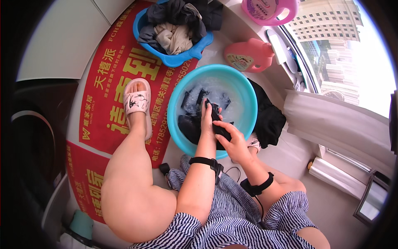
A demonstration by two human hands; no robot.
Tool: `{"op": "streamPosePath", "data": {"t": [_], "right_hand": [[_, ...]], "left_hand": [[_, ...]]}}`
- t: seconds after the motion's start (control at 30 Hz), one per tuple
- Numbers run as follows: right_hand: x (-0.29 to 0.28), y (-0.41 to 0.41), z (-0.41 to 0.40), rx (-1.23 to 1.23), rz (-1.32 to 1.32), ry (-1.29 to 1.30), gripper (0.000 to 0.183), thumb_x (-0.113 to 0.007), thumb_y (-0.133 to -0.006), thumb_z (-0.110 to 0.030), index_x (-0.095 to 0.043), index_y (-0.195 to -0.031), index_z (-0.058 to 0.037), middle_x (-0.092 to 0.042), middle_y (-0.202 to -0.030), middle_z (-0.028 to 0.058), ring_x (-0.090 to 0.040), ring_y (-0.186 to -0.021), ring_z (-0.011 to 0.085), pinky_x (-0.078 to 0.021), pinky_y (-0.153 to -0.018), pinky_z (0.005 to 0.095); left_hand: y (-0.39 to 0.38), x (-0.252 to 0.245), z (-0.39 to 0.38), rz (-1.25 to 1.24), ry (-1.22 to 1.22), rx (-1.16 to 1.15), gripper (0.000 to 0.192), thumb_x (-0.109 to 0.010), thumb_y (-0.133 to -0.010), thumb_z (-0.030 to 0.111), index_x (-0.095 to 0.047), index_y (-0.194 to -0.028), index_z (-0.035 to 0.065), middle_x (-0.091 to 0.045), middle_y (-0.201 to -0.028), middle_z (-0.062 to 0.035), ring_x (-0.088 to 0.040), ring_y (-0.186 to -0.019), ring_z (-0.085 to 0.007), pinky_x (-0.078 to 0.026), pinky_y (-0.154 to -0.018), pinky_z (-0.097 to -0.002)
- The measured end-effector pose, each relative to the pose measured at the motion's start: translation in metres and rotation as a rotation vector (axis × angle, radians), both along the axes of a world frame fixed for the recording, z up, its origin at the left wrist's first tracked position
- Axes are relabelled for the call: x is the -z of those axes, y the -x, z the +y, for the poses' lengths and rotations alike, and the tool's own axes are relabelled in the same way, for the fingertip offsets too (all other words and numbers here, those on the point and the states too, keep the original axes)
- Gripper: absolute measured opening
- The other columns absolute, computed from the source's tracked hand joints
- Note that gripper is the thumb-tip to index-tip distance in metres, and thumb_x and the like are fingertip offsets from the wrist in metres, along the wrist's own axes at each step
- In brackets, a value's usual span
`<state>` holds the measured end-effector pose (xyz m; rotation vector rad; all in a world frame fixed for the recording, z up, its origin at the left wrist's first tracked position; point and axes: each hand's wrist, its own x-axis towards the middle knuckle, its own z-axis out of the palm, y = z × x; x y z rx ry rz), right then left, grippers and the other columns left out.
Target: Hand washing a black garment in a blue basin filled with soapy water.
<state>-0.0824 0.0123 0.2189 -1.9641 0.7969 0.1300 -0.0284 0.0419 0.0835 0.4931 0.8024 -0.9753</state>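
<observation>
A round turquoise plastic basin [174, 137] holds cloudy, sudsy water with dark fabric in it. Over the basin, my left hand [207, 119] has a piece of wet black cloth [216, 115] against its palm and fingers. My right hand [230, 138] grips the lower part of the same cloth, its fingers curled around it. More dark cloth [189, 126] lies in the water left of my hands, partly under the surface. How far the held cloth reaches down behind my right hand is hidden.
Behind the basin stands a blue tub [177, 60] heaped with dark and beige clothes. A pink detergent jug [248, 56] is near the window ledge, a second pink jug [270, 11] beyond it. Black fabric [269, 121] lies right of the basin. A red printed mat [102, 124] covers floor at left.
</observation>
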Motion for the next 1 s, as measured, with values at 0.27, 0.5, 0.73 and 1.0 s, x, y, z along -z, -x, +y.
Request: {"op": "streamPosePath", "data": {"t": [0.27, 0.5, 0.73, 1.0], "right_hand": [[0.022, -0.008, 0.011, 0.051, -0.088, 0.442, 0.012, -0.064, -0.087, -0.015, -0.062, -0.087, -0.0028, -0.062, -0.082, 0.0185, -0.062, -0.073, 0.0362, -0.0491, -0.065, 0.0395], [0.024, -0.001, -0.035, 0.383, 0.134, 0.311, 0.027, -0.061, -0.094, -0.024, -0.064, -0.086, 0.0012, -0.065, -0.075, 0.0142, -0.061, -0.069, 0.0196, -0.0475, -0.066, 0.0333], [-0.056, 0.003, -0.028, 0.421, -0.138, -0.039, 0.012, -0.063, -0.091, -0.009, -0.067, -0.099, -0.0019, -0.064, -0.093, -0.0010, -0.055, -0.087, 0.0068, -0.0432, -0.080, 0.0209], [-0.159, -0.004, -0.019, 0.543, -0.337, -0.403, 0.017, -0.053, -0.099, -0.010, -0.059, -0.112, -0.0018, -0.065, -0.095, 0.0061, -0.065, -0.078, 0.0105, -0.0543, -0.065, 0.0212]], "left_hand": [[0.000, -0.026, -0.004, 0.106, -0.032, 0.047, 0.036, -0.066, -0.090, 0.042, -0.054, -0.095, 0.0078, -0.054, -0.086, -0.0022, -0.056, -0.074, -0.0181, -0.048, -0.068, -0.0320], [0.012, -0.040, -0.016, -0.242, -0.174, 0.283, 0.030, -0.055, -0.096, 0.035, -0.063, -0.094, 0.0059, -0.061, -0.086, -0.0056, -0.059, -0.083, -0.0179, -0.048, -0.075, -0.0336], [-0.011, -0.007, 0.023, -0.683, -1.026, 0.763, 0.041, -0.059, -0.088, 0.034, -0.058, -0.127, 0.0210, -0.046, -0.137, -0.0085, -0.044, -0.123, -0.0343, -0.040, -0.101, -0.0471], [-0.009, 0.001, 0.045, -0.306, -1.056, 0.885, 0.072, -0.069, -0.082, 0.034, -0.037, -0.145, 0.0188, -0.034, -0.148, -0.0159, -0.035, -0.135, -0.0387, -0.034, -0.112, -0.0474]]}}
